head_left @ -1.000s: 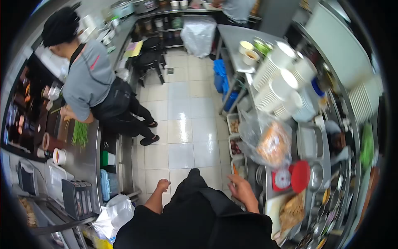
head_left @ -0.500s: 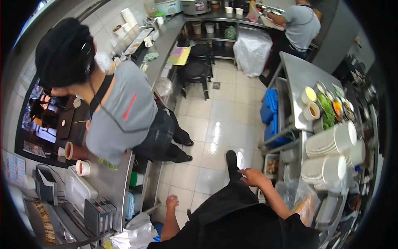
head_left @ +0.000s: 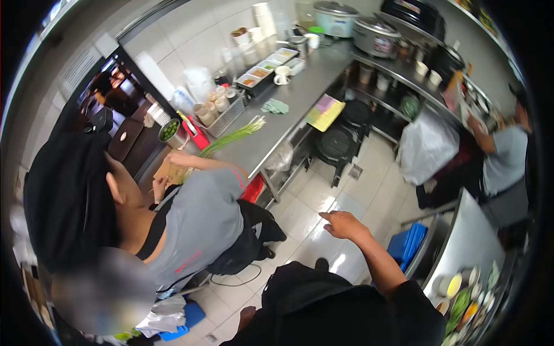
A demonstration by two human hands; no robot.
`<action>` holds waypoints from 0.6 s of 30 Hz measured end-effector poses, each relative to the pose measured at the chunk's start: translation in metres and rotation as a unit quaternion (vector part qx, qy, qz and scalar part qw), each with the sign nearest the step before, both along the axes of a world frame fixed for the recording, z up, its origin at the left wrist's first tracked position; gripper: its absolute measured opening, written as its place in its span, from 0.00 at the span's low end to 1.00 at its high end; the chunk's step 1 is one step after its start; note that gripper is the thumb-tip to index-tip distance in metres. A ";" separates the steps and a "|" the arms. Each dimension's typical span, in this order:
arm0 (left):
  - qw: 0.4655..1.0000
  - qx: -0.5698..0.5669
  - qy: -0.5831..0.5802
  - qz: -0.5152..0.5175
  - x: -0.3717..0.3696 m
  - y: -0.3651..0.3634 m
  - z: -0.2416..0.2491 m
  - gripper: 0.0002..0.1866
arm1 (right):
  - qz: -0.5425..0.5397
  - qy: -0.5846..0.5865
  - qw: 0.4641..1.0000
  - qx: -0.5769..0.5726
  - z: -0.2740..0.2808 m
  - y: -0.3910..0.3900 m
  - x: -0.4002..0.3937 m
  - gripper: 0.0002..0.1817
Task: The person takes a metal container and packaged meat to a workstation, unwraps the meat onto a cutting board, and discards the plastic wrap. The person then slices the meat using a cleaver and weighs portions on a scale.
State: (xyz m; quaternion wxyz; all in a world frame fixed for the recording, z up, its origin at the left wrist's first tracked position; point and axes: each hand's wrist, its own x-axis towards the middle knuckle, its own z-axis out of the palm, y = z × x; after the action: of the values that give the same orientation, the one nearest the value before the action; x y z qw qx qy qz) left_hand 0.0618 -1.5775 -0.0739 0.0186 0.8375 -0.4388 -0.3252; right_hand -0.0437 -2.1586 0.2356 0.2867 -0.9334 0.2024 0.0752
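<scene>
My right hand is raised over the tiled floor, in front of my body. Its index finger stretches out to the left, and nothing is in the hand. Low in the view, my left hand hangs near my dark apron, mostly cut off from sight; its fingers are hidden. To my left a co-worker in a grey shirt bends over the steel counter. The co-worker's hands are near a bunch of green onions that lies on it.
Black stools stand under the counter corner, with a yellow folder on one. Blue bins sit beneath the right steel table, which bears bowls of food. Another person works at the far right. A cable lies on the floor.
My view has swung left and closer to the left counter. My right hand has risen and reaches forward; my left hand has dropped lower in view. The green onions now show more fully.
</scene>
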 end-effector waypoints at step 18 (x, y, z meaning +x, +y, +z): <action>0.719 -0.375 0.309 0.498 0.383 -0.559 0.116 0.11 | 0.156 -0.279 0.941 -0.111 0.123 -0.225 0.541 0.18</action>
State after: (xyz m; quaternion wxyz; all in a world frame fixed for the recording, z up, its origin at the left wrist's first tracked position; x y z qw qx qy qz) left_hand 0.4444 -2.1365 0.0417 0.6247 0.7127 -0.0147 -0.3187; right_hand 0.4968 -2.3835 0.3583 0.2112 -0.9626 -0.0272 -0.1674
